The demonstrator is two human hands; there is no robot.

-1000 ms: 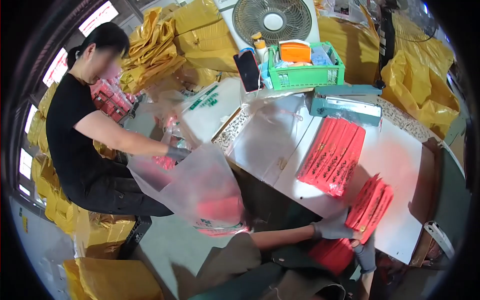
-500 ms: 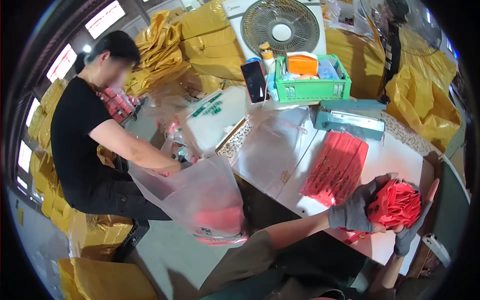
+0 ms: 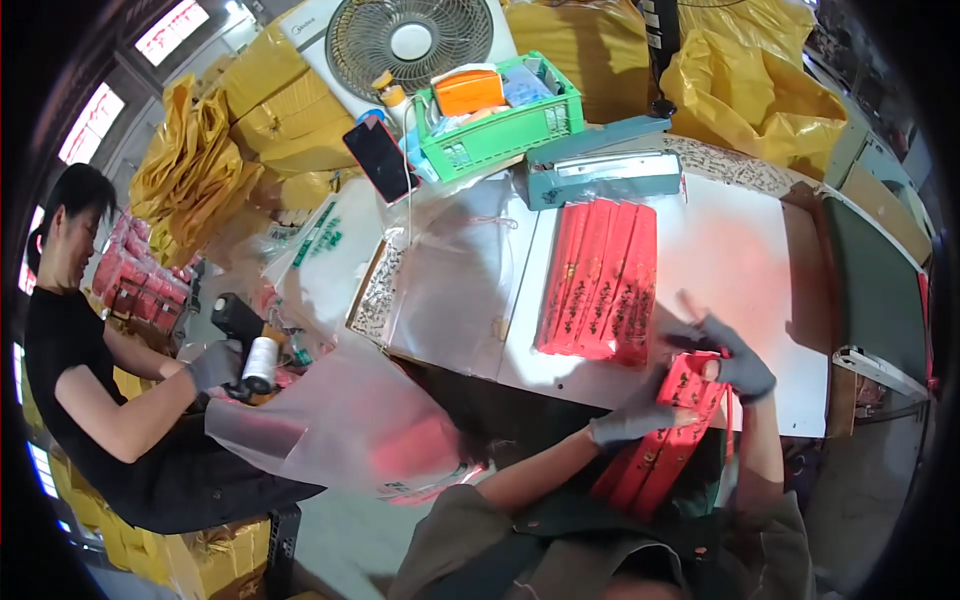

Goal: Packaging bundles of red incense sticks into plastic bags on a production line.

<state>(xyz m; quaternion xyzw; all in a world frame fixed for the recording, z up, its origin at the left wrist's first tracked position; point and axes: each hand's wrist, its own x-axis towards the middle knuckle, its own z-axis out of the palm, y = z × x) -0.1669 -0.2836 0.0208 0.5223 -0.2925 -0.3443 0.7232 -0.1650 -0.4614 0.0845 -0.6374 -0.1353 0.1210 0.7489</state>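
Note:
A bundle of long red paper packets with dark markings is between my hands, tilted at the table's near edge. My left hand, in a grey glove with bare fingertips, is closed on the bundle's left side. On the upper right end lies my right hand, gloved alike, its thumb pressed on the packets and the other fingers partly hidden or blurred. A narrow red strip hangs beside the bundle below this hand. Just beyond, a wrapped row of similar red packets lies on the white table.
A teal bag sealer, green crate, phone and box fan stand behind. At left, a co-worker holds a black handheld machine with a white spool over a clear plastic bag. Yellow sacks surround us.
The red bundle has come closer to my body and turned from end-on to lengthwise. My view has swung right. The co-worker now holds the black machine above the bag.

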